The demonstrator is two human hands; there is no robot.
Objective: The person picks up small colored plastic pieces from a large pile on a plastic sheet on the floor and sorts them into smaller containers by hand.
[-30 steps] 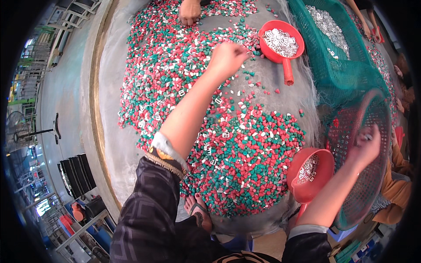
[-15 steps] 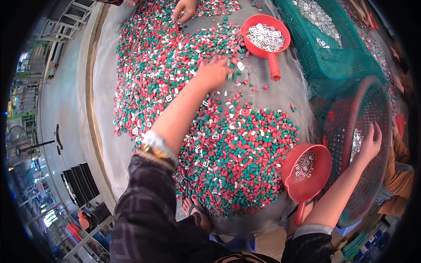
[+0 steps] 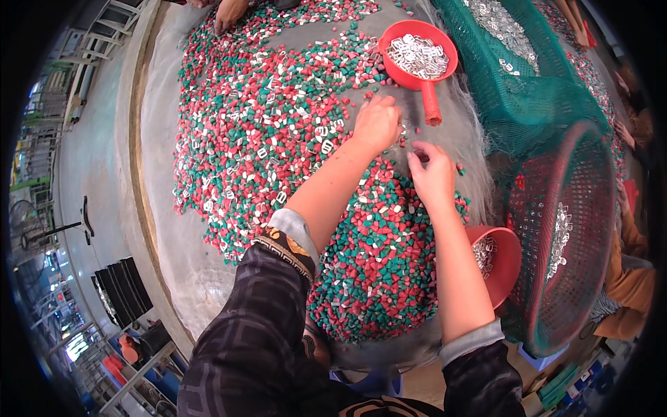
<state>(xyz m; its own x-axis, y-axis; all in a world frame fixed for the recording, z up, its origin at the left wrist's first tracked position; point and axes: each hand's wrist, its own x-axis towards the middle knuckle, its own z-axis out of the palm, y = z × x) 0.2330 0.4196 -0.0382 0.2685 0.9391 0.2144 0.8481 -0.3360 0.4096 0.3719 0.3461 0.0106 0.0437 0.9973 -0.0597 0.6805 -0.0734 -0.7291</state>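
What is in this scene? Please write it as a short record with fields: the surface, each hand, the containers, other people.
surface: grey sheet covered with a heap of red, green and white small pieces
left hand: left hand palm down on the pieces, just below the red scoop
right hand: right hand beside it, fingertips down on the pieces
grip: cannot tell if either hand holds anything
red scoop: red scoop holds silver metal parts
red bowl: red bowl by the right forearm, with metal parts
baskets: green mesh basket; red mesh basket
other people: another person's hand at the far edge
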